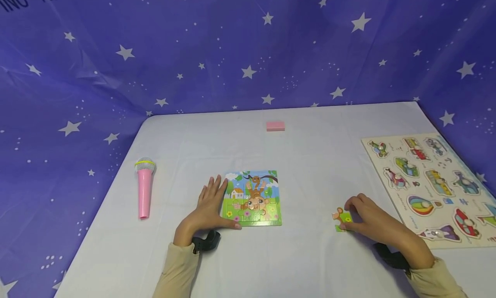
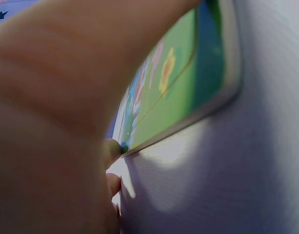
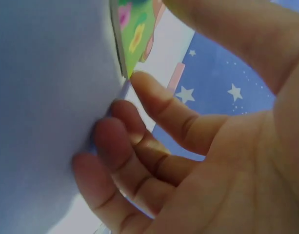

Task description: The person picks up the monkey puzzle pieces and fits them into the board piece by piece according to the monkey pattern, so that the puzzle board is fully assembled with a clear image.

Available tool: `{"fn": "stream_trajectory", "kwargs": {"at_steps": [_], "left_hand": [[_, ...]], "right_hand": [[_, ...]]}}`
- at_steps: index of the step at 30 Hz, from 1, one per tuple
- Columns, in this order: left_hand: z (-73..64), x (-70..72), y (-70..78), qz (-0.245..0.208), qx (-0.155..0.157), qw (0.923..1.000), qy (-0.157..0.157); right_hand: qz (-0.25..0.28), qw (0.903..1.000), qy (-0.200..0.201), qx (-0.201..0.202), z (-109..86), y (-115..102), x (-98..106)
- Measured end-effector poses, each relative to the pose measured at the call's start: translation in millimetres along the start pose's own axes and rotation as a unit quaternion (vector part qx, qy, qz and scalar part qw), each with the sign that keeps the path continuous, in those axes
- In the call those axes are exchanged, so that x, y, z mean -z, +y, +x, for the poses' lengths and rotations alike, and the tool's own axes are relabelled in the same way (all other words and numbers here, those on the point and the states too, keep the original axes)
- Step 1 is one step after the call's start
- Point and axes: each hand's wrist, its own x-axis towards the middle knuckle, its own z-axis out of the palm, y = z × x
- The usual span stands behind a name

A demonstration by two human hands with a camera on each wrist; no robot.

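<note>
A square jigsaw puzzle point(image 1: 253, 199) with a cartoon monkey, a house and flowers lies on the white table. Along its left side rests the left hand point(image 1: 211, 207), fingers spread and straight, the thumb reaching across the lower left edge. In the left wrist view, the puzzle's edge point(image 2: 183, 124) shows close beside that hand. Over to the right, the right hand point(image 1: 370, 220) pinches a puzzle piece point(image 1: 342, 219) between thumb and forefinger at the table surface. The right wrist view shows the piece's flowers point(image 3: 135, 38), with the other fingers bent below it.
A pink toy microphone point(image 1: 144, 190) lies at the left. Near the back edge is a pink block point(image 1: 275, 126). A large picture board point(image 1: 438, 190) with vehicle shapes occupies the right side. Purple star-printed cloth point(image 1: 217, 52) hangs behind the table point(image 1: 302, 255).
</note>
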Motion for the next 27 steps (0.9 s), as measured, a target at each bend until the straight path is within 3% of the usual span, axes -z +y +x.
{"fn": "stream_trajectory", "kwargs": {"at_steps": [20, 27], "left_hand": [[0.2, -0.6, -1.2, -0.003, 0.001, 1.0, 0.002], [0.6, -1.1, -0.7, 0.0, 0.0, 1.0, 0.003]], "right_hand": [[0.043, 0.9971, -0.02, -0.06, -0.1, -8.8, 3.1], [0.057, 0.998, 0.015, -0.025, 0.1, -6.7, 1.7]]}}
